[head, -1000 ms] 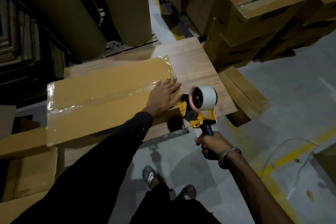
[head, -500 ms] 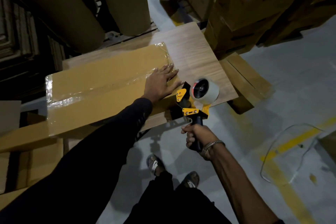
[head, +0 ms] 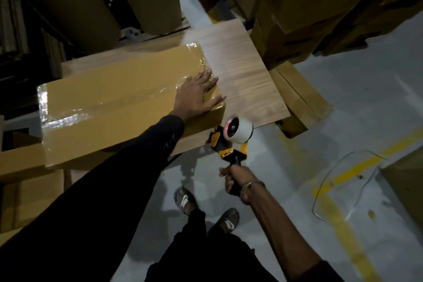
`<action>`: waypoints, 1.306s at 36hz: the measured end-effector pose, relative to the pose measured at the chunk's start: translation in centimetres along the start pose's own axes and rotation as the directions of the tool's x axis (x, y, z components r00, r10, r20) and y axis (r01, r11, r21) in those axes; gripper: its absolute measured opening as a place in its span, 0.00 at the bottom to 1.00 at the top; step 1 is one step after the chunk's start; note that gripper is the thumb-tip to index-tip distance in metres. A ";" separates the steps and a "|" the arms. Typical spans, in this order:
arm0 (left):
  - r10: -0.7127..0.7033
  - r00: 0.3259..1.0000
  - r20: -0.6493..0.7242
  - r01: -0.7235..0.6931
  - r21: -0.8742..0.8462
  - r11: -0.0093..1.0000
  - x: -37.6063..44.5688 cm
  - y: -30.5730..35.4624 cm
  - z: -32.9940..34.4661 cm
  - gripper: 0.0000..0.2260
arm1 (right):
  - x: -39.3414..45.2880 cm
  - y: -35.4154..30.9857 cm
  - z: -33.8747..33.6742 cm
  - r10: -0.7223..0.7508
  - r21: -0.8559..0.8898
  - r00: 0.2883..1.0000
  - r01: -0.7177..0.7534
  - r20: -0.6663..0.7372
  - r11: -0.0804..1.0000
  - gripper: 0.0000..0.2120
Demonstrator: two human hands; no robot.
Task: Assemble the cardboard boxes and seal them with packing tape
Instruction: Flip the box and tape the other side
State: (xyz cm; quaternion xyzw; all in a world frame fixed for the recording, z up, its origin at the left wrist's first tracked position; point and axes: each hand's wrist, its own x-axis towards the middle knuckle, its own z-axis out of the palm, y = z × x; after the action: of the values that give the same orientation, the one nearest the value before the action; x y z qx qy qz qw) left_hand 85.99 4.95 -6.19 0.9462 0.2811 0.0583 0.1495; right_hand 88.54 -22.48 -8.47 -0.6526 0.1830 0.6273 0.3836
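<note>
A flat brown cardboard box [head: 109, 94] lies on a wooden table top [head: 240, 71], with clear packing tape running along its middle seam and over both ends. My left hand [head: 194, 96] presses flat on the box's right end, fingers spread over the tape. My right hand [head: 235, 178] grips the black handle of a yellow tape dispenser [head: 231, 139] carrying a white tape roll. The dispenser sits off the box, just past the table's near edge, below the box's right corner.
Stacks of sealed cardboard boxes [head: 320, 7] stand at the back right, and flat cartons [head: 295, 98] lie under the table's right side. Big brown paper rolls [head: 96, 2] rise behind the table. More cardboard [head: 27, 185] sits at lower left. A loose plastic strap [head: 343, 178] lies on the grey floor.
My right hand has pulled the tape dispenser down and away from the box's right end, toward me. My left hand stays pressed on the box's right end.
</note>
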 end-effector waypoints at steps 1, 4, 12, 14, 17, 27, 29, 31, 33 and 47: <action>-0.005 1.000 0.012 0.005 0.011 1.000 -0.1 0.1 0.1 0.41 | 0.0 -0.6 -0.3 -0.037 -0.012 0.999 0.037 -0.033 0.999 0.11; -0.010 0.999 0.052 0.008 0.036 0.999 -0.5 0.2 0.2 0.45 | -0.1 -3.2 -1.4 -0.130 -0.072 0.981 0.121 -0.144 0.990 0.07; 0.052 0.992 0.114 -0.054 0.013 0.998 -0.5 -0.7 0.0 0.48 | 0.3 -11.7 -3.7 -0.469 -0.336 0.826 0.366 -0.312 0.868 0.08; 0.056 0.992 0.113 -0.054 -0.019 0.998 -0.5 -0.8 0.1 0.49 | 0.9 -13.8 -3.7 -0.545 -0.423 0.774 0.397 -0.322 0.814 0.12; 0.046 0.993 0.109 -0.042 -0.045 0.998 -0.7 -0.7 0.1 0.50 | 2.2 -16.5 -3.9 -0.631 -0.587 0.706 0.374 -0.321 0.718 0.19; -0.024 0.999 0.049 0.025 -0.014 1.000 -0.9 -0.1 0.6 0.52 | 6.6 -22.4 -4.0 -0.809 -0.900 0.551 0.218 -0.205 0.377 0.21; -0.030 0.998 0.051 0.030 0.010 1.000 -1.0 0.2 0.6 0.51 | 8.1 -23.1 -4.2 -0.810 -0.923 0.563 0.201 -0.165 0.328 0.23; -0.039 0.998 0.043 0.036 0.064 0.997 -1.0 0.3 0.7 0.49 | 9.9 -23.7 -4.4 -0.801 -0.936 0.582 0.187 -0.139 0.298 0.24; -0.054 0.998 0.045 0.049 0.097 0.994 -0.9 0.3 0.9 0.49 | 11.6 -23.9 -4.6 -0.786 -0.938 0.602 0.173 -0.141 0.301 0.24; -0.098 0.991 0.089 0.087 0.117 0.989 -0.4 1.0 0.9 0.55 | 15.0 -23.2 -5.5 -0.642 -0.958 0.743 0.005 -0.187 0.285 0.36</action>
State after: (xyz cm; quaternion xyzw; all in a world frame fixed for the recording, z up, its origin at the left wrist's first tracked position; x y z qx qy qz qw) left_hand 86.39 3.73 -6.69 0.9407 0.3203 -0.0095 0.1113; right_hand 111.17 -7.98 -16.98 -0.9214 -0.2439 0.3025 0.0069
